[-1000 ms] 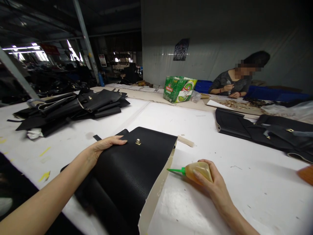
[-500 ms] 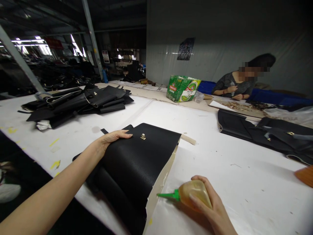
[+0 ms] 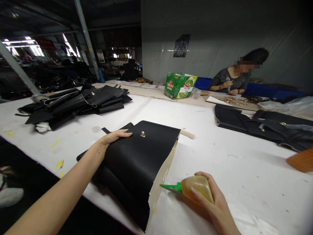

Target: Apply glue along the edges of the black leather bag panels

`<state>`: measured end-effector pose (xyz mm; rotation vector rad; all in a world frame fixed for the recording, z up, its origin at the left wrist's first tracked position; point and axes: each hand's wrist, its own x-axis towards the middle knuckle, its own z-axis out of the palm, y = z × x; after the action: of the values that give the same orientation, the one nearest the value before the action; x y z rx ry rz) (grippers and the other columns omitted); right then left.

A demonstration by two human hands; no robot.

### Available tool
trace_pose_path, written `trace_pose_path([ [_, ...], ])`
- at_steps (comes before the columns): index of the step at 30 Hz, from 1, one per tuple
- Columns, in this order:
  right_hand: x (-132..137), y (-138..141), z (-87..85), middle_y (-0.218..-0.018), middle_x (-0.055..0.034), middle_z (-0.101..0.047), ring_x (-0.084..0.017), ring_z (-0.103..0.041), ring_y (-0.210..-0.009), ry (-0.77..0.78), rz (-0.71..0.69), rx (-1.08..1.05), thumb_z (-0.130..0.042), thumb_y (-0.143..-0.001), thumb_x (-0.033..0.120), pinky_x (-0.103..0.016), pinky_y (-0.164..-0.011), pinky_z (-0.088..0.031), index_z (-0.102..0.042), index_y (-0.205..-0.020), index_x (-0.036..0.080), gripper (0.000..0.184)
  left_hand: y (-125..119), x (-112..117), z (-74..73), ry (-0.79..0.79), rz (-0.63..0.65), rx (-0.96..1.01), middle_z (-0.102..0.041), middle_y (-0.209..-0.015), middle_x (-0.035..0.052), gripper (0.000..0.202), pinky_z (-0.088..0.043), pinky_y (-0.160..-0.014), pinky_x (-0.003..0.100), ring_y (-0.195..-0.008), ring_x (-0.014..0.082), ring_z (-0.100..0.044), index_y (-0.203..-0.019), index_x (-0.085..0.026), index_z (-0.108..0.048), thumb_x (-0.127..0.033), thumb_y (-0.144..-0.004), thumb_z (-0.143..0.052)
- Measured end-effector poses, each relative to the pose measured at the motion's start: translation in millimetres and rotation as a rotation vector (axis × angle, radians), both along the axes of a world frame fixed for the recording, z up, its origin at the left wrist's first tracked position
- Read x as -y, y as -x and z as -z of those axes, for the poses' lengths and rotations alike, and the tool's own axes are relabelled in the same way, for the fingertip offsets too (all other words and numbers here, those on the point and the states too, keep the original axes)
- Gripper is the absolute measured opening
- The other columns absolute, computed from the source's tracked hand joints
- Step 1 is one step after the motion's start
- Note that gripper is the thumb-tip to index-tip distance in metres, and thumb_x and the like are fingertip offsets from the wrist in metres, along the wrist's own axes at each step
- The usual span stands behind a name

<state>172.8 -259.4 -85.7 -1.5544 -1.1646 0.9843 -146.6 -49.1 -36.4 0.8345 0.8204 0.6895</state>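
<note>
Moved further down the edge of the black panel [image 3: 137, 160], my right hand [image 3: 216, 204] grips the glue bottle [image 3: 194, 189]; my left hand [image 3: 111, 138] lies open-fingered on top; the nearest stretch is likely still unglued.

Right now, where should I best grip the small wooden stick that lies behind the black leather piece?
Pinch its free right end from above: the wooden stick lies flat on the table, its left end beside the black leather piece.

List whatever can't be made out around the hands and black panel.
Head view only:
- Bottle back: covered by the right hand.
- Panel under the left hand: covered by it.
- Orange thing: cut off by the right edge.
- Small parts by the co-worker: too small.
</note>
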Motion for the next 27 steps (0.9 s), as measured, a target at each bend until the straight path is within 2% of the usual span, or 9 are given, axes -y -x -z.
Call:
trace_pose_path([
  [2, 3.1, 1.9, 0.2, -0.086, 0.0007, -0.063, -0.023, -0.06, -0.074, 0.008, -0.018, -0.033, -0.065, -0.076, 0.058, -0.028, -0.066, -0.045, -0.043, -0.109, 0.027, 0.05, 0.5, 2.0, -0.9, 0.002, -0.006, -0.001, -0.074, -0.1, 0.0162, 0.045, -0.054, -0.082, 0.033, -0.088, 0.028, -0.071, -0.115, -0.009, -0.064, -0.01, -0.071, -0.07],
  [5, 7.2, 6.6, 0.9, -0.075, 0.003, -0.061, -0.022, -0.058, -0.064, 0.043, -0.184, -0.167, -0.063, -0.075, 0.059, -0.027, -0.058, -0.044, -0.041, -0.109, 0.028, 0.051, 1.0, 4.4, -2.0, 0.001, -0.017, -0.006, -0.075, -0.098, 0.0155, 0.043, -0.054, -0.081, 0.033, -0.086, 0.0269, -0.071, -0.114, -0.01, -0.064, -0.009, -0.072, -0.069],
  [6, 7.2, 7.4, 0.6, -0.074, 0.0029, -0.061, -0.022, -0.058, -0.064, 0.046, -0.194, -0.172, -0.062, -0.075, 0.059, -0.027, -0.057, -0.044, -0.041, -0.109, 0.027, 0.051, 1.1, 5.0, -2.3, 0.001, -0.018, -0.007, -0.075, -0.098, 0.0156, 0.041, -0.055, -0.081, 0.033, -0.085, 0.0267, -0.071, -0.114, -0.009, -0.065, -0.009, -0.073, -0.069],
  [11, 4.7, 5.8, -0.2, -0.088, -0.0016, -0.061, -0.025, -0.06, -0.076, -0.003, 0.019, 0.019, -0.061, -0.076, 0.06, -0.032, -0.068, -0.046, -0.043, -0.107, 0.026, 0.049, -0.8, 9.3, -4.5, -0.018, -0.029, -0.003, -0.075, -0.097, 0.0155, 0.04, -0.056, -0.079, 0.033, -0.084, 0.0268, -0.072, -0.113, -0.01, -0.065, -0.01, -0.073, -0.068],
  [15, 14.9, 12.4, 6.9, -0.076, 0.0013, -0.059, -0.022, -0.057, -0.065, 0.047, -0.174, -0.162, -0.061, -0.075, 0.06, -0.029, -0.057, -0.043, -0.041, -0.11, 0.026, 0.053, -2.8, 13.9, -4.6, -0.041, -0.04, 0.012, -0.074, -0.1, 0.0151, 0.048, -0.055, -0.081, 0.034, -0.087, 0.0281, -0.071, -0.12, -0.012, -0.062, -0.011, -0.072, -0.069],
  [17, 15.1, 12.1, 7.8, -0.075, 0.0017, -0.058, -0.021, -0.056, -0.063, 0.05, -0.21, -0.191, -0.063, -0.074, 0.058, -0.028, -0.056, -0.042, -0.041, -0.109, 0.026, 0.053, -3.2, 15.7, -4.1, -0.049, -0.05, 0.006, -0.075, -0.1, 0.0147, 0.049, -0.056, -0.08, 0.034, -0.085, 0.028, -0.071, -0.121, -0.012, -0.062, -0.011, -0.073, -0.068],
  [21, 0.9, -1.4, 1.6, -0.091, -0.0015, -0.06, -0.024, -0.058, -0.077, -0.019, 0.022, -0.017, -0.064, -0.077, 0.057, -0.032, -0.069, -0.044, -0.044, -0.109, 0.026, 0.048, -4.0, 18.2, -5.2, -0.064, -0.044, -0.013, -0.075, -0.097, 0.0136, 0.048, -0.056, -0.077, 0.032, -0.084, 0.0271, -0.071, -0.122, -0.014, -0.062, -0.012, -0.075, -0.068],
  [23, -2.5, -5.4, -0.1, -0.094, -0.0021, -0.06, -0.025, -0.059, -0.081, -0.033, 0.073, 0.03, -0.064, -0.078, 0.056, -0.033, -0.072, -0.044, -0.044, -0.109, 0.026, 0.048, -4.7, 19.0, -6.7, -0.07, -0.045, -0.005, -0.075, -0.098, 0.0135, 0.048, -0.056, -0.078, 0.032, -0.084, 0.0268, -0.071, -0.123, -0.014, -0.061, -0.012, -0.075, -0.067],
  [27, 5.5, 0.8, 3.7, -0.079, 0.0014, -0.06, -0.022, -0.057, -0.069, 0.023, -0.131, -0.134, -0.063, -0.076, 0.057, -0.029, -0.062, -0.043, -0.041, -0.11, 0.027, 0.05, -7.2, 18.0, -7.9, -0.059, -0.065, -0.006, -0.075, -0.096, 0.0141, 0.046, -0.057, -0.075, 0.032, -0.08, 0.0262, -0.072, -0.121, -0.012, -0.062, -0.01, -0.075, -0.066],
])
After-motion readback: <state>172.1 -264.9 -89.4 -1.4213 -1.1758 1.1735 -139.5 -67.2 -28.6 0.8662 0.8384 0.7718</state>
